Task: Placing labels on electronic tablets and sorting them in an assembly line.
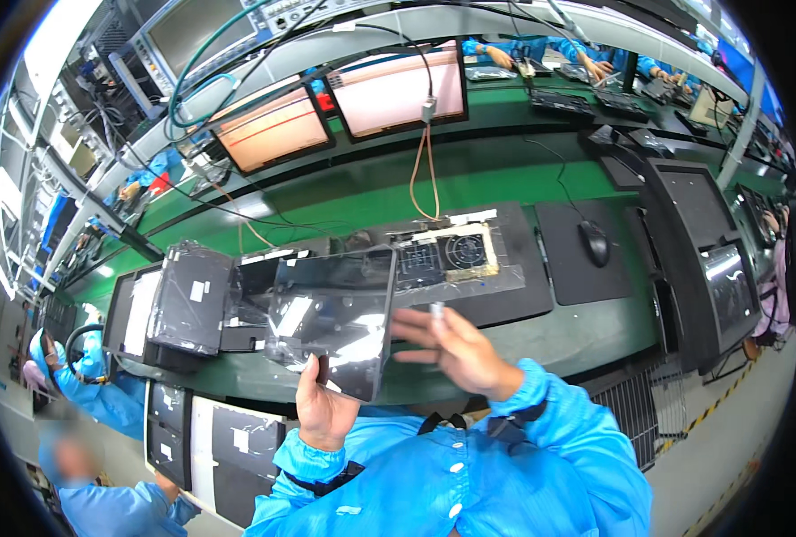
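Observation:
My left hand (323, 407) grips the lower edge of a thin, glossy black panel (326, 309) that looks like a tablet-sized screen. It is held tilted above the bench, and light glares off its face. Just right of the panel is my right hand (465, 349), slightly blurred. Its thumb and forefinger pinch a small white piece (436, 310), too small to name, while the other fingers stretch toward the panel's right edge. Beyond the hands lies a black mat (519, 295) carrying a taped fixture (447, 255) with a round printed pattern.
At the left stands a stack of film-wrapped black panels (189, 300). A mouse (595, 243) lies on its pad at the right, beside black foam trays (698, 210). Two monitors (398, 85) and a dangling cable (425, 170) are behind. A co-worker (111, 501) is at lower left.

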A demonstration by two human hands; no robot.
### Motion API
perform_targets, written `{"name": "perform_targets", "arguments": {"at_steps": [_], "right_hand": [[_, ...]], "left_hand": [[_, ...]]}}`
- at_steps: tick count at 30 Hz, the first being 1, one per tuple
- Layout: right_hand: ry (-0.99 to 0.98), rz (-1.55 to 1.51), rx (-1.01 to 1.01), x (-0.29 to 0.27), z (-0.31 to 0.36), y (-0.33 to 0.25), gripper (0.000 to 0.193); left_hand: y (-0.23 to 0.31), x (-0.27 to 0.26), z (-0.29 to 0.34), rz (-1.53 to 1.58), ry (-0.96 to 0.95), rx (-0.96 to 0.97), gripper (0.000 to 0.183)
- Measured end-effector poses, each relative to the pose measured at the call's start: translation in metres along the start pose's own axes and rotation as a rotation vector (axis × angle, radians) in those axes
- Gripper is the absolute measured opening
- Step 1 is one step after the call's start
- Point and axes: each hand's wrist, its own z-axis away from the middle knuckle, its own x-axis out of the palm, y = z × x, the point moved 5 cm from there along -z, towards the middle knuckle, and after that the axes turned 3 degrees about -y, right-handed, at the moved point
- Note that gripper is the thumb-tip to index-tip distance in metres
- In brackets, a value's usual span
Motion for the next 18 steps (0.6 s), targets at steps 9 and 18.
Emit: {"name": "perform_targets", "arguments": {"at_steps": [9,18], "right_hand": [[0.130,-0.147,0.230,0.023,0.004,0.020,0.036],[0.252,0.913,0.165,-0.017,0.025,-0.022,0.018]], "left_hand": [[0.002,-0.029,0.005,-0.456,0.109,0.255,0.034],[0.070,-0.059,0.018,-0.565,-0.005,0.112,0.041]]}}
